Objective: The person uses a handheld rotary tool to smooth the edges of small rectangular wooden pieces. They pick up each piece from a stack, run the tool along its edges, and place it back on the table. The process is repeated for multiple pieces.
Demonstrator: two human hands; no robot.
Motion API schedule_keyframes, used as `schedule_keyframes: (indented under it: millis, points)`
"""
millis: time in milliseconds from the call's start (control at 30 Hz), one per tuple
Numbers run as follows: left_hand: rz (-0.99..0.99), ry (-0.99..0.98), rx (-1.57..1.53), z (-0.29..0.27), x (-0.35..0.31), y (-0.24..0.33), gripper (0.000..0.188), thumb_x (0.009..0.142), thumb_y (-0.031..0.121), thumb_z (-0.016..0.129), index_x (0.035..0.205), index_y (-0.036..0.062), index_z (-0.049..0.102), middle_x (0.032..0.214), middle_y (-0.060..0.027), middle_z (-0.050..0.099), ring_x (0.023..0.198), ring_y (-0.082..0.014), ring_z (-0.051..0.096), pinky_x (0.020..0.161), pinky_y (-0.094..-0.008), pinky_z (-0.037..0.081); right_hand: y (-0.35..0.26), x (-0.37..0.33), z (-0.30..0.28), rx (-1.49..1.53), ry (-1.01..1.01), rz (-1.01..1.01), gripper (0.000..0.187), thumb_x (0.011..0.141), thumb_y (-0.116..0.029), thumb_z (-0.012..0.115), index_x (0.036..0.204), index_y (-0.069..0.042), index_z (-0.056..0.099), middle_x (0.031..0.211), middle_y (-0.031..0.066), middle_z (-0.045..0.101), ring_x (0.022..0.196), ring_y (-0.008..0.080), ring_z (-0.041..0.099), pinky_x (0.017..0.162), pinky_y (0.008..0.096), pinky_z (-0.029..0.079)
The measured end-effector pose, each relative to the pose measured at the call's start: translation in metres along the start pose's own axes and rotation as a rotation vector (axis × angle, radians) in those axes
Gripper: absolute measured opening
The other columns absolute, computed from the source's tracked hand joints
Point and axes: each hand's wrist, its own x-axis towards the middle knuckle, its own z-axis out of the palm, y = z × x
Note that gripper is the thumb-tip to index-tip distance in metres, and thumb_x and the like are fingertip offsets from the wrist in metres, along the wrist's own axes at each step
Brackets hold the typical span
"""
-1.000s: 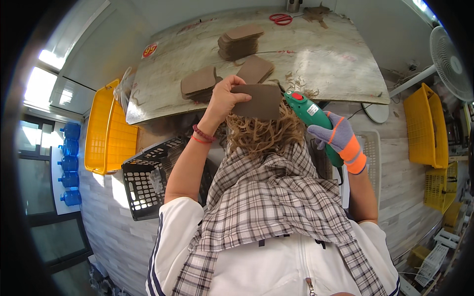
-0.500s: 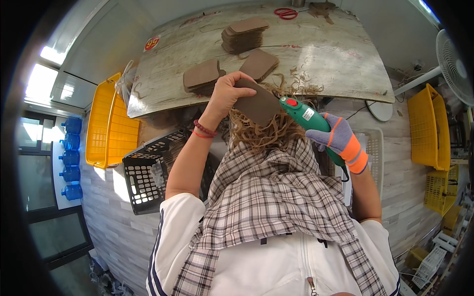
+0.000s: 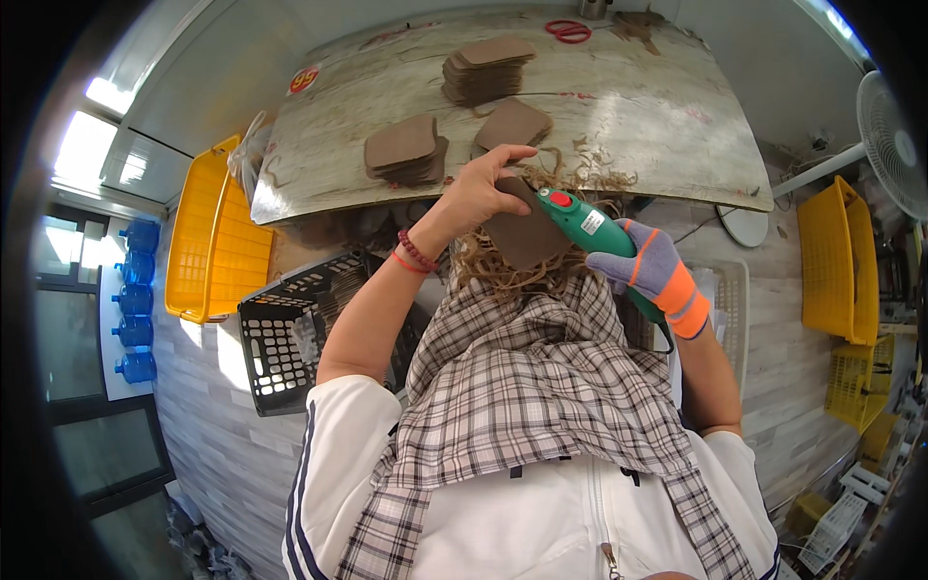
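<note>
My bare left hand [image 3: 480,196], with red bracelets at the wrist, grips a brown flat piece [image 3: 527,237] with rounded corners by its upper edge, thumb on top. In a grey and orange glove, my right hand [image 3: 652,266] is wrapped round a green handheld electric cutter [image 3: 592,230] with a red button. The cutter's front end meets the right edge of the piece; its blade is hidden. Curly brown offcut strips [image 3: 483,263] lie under the piece on my checked apron [image 3: 522,358].
On the table [image 3: 338,135] stand a taller stack of brown pieces [image 3: 488,72] and two lower stacks, one left [image 3: 403,145] and one nearer the middle [image 3: 514,126]. Red scissors [image 3: 568,32] lie at the back. A black crate [image 3: 275,353] is left of my lap, yellow crates [image 3: 217,242] beyond.
My left hand has shifted right and slightly down, and the brown piece has turned against the cutter. The cutter has moved a little left along the piece's edge. The view has shifted slightly.
</note>
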Motion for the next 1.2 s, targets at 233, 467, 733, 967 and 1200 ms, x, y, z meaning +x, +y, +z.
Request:
schedule_keyframes:
  millis: [233,467,733,967,1200]
  points:
    - [0.042,0.223,-0.217,-0.046,0.001,-0.022,0.056,0.074,-0.007,0.067,0.128,0.0041,0.053,0.106,-0.0085,0.063,0.088,-0.0131,0.06,0.076,-0.0259,0.052,0.015,0.01,0.012,0.181,0.081,-0.015,0.041,0.078,-0.022,0.077,0.104,0.003,0.058,0.07,0.0032,0.06,0.05,0.0073,0.054,0.047,0.0221,0.045]
    - [-0.079,0.806,0.056,-0.177,0.015,-0.059,0.04,0.082,-0.002,0.064,0.121,0.0044,0.059,0.118,-0.0123,0.059,0.106,-0.0239,0.058,0.09,-0.0372,0.048,0.042,0.002,-0.004,0.124,0.198,0.012,0.04,0.08,-0.021,0.076,0.105,0.003,0.057,0.069,0.0034,0.061,0.052,0.0076,0.055,0.047,0.0227,0.045]
    - [0.098,0.528,1.558,-0.06,0.082,-0.054,0.057,0.086,0.043,0.06,0.123,-0.0005,0.059,0.142,-0.0203,0.04,0.14,-0.0368,0.019,0.116,-0.0487,0.007,0.055,0.0,-0.006,0.093,0.289,0.02,0.044,0.076,-0.024,0.08,0.104,0.003,0.059,0.07,0.0013,0.061,0.057,0.0053,0.055,0.05,0.0217,0.044]
    - [-0.074,0.666,1.155,-0.02,0.112,-0.086,0.057,0.073,0.039,0.075,0.114,0.0023,0.059,0.133,-0.0182,0.044,0.132,-0.0352,0.029,0.109,-0.0495,0.022,0.055,-0.007,-0.006,0.154,0.286,0.025,0.041,0.08,-0.021,0.076,0.107,0.003,0.056,0.07,0.0038,0.061,0.051,0.0086,0.055,0.047,0.0242,0.046]
    - [0.013,0.725,0.183,-0.003,0.101,-0.078,0.045,0.073,0.013,0.079,0.106,0.0023,0.051,0.108,-0.0138,0.057,0.102,-0.0301,0.054,0.087,-0.0432,0.046,0.054,-0.003,-0.009,0.095,0.345,0.024,0.045,0.077,-0.026,0.079,0.105,0.003,0.059,0.071,0.0033,0.063,0.056,0.007,0.056,0.051,0.0231,0.046]
